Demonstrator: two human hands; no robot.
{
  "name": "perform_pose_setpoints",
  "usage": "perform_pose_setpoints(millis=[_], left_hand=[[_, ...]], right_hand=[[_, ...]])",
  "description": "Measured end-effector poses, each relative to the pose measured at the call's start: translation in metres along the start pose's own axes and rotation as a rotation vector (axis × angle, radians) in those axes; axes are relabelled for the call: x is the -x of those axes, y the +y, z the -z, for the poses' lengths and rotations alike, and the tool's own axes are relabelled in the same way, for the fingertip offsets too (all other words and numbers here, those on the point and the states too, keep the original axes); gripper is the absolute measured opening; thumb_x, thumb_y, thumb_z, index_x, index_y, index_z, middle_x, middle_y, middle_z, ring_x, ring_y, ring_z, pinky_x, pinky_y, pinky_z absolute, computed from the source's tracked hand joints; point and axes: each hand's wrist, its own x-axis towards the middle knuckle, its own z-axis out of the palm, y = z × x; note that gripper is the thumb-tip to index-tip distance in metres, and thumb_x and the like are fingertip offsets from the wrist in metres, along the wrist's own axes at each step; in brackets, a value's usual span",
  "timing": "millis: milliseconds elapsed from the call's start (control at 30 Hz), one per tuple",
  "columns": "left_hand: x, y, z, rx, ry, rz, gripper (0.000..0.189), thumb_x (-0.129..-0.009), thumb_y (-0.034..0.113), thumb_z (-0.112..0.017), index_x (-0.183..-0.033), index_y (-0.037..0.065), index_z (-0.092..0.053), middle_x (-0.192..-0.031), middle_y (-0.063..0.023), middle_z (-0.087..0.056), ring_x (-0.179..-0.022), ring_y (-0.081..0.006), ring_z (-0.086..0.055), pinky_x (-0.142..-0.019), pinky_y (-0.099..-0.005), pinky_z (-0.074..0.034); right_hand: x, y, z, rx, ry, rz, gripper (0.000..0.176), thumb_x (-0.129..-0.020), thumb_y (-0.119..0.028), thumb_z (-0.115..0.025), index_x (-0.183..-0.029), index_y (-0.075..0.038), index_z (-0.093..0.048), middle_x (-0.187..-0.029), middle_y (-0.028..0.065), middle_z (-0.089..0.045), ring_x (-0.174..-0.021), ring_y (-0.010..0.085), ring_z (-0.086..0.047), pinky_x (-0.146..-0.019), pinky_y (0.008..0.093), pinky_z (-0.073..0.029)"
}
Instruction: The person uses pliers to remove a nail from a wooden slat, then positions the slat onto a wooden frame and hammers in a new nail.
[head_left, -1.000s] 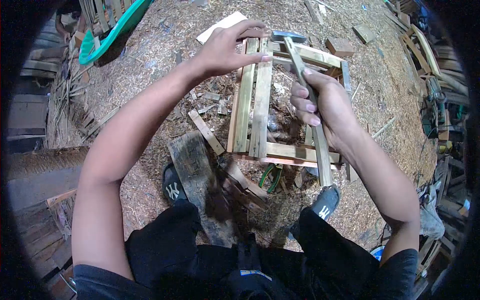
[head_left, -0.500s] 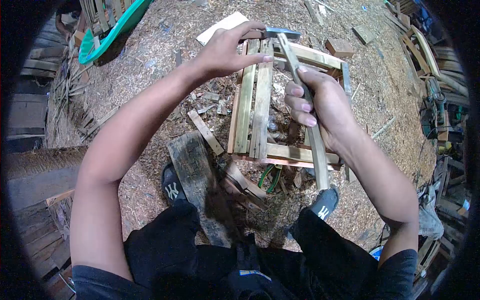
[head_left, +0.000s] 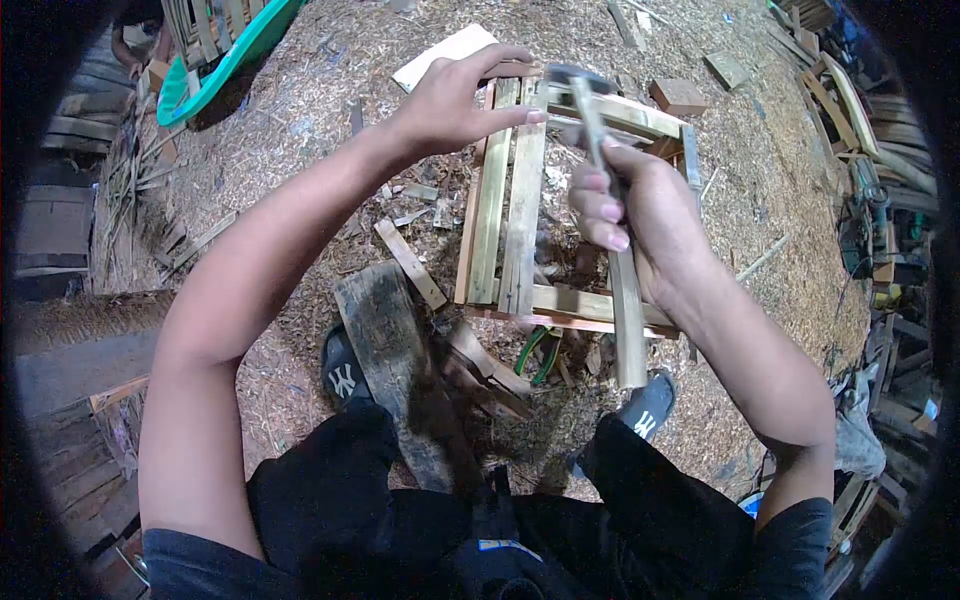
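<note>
A hammer with a wooden handle is gripped in my right hand, its metal head blurred above the far end of a wooden frame. The frame is made of slats and stands on the ground in front of me. My left hand rests at the frame's far left corner, thumb stretched over the slats and fingers bent beyond them. Whether those fingers hold anything small is hidden.
A dark plank lies between my feet, with wood offcuts and green-handled pliers nearby. A wooden block lies beyond the frame. A green curved object and part of another person show at upper left.
The hammer head has shifted slightly right and blurred, and the handle's lower end has swung a little left. My left hand has stayed in place.
</note>
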Motion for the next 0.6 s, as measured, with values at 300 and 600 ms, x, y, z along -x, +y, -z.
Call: perform_pose_setpoints(millis=[300, 600], left_hand=[[0.000, 0.000, -0.002, -0.023, 0.030, -0.032, 0.066, -0.084, 0.040, -0.085, -0.136, 0.008, -0.061, -0.123, -0.0121, -0.074, -0.114, -0.0260, -0.072, -0.095, -0.0382, -0.057], [-0.001, 0.004, -0.001, -0.036, 0.014, -0.025, 0.063, -0.084, 0.041, -0.085, -0.134, 0.007, -0.064, -0.122, -0.0123, -0.074, -0.113, -0.0254, -0.072, -0.097, -0.0380, -0.057]], right_hand=[[0.004, 0.004, -0.007, -0.076, -0.072, -0.088, 0.017, -0.110, -0.014, -0.028, -0.116, -0.005, -0.041, -0.080, 0.0012, -0.044, -0.060, 0.0073, -0.040, -0.043, 0.0223, -0.033], [0.011, 0.005, -0.014, -0.065, -0.020, -0.070, 0.018, -0.109, -0.012, -0.027, -0.114, -0.004, -0.042, -0.082, 0.0019, -0.045, -0.060, 0.0078, -0.040, -0.044, 0.0219, -0.033]])
